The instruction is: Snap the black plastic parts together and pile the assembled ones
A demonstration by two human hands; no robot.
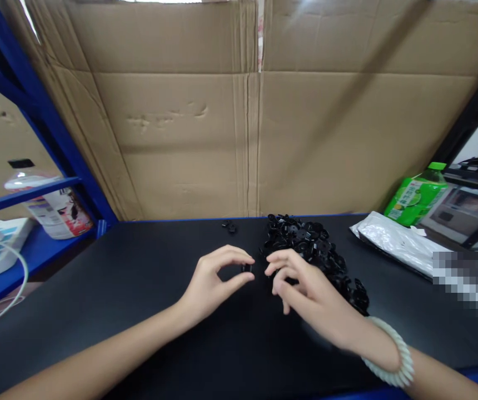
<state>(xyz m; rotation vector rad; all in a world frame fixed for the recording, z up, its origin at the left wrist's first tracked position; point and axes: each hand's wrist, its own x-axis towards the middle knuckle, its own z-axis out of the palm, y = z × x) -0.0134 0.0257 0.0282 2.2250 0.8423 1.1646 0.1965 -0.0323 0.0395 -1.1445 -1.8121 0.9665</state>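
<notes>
My forearms (pixel 97 355) are closest, a pale bracelet (pixel 401 355) around the right wrist. The fingers of my left hand (pixel 208 283) pinch a small black piece (pixel 247 268) by its edges over the counter (pixel 139 266). My right hand (pixel 309 291) is just beside it, fingers half curled and parted, in front of a heap of black parts (pixel 301 239). Farther back lie some loose black pieces (pixel 232 228); off to the right are a white plastic packet (pixel 393 239) and a green bottle (pixel 416 194). A cardboard wall (pixel 172 111) rises behind.
</notes>
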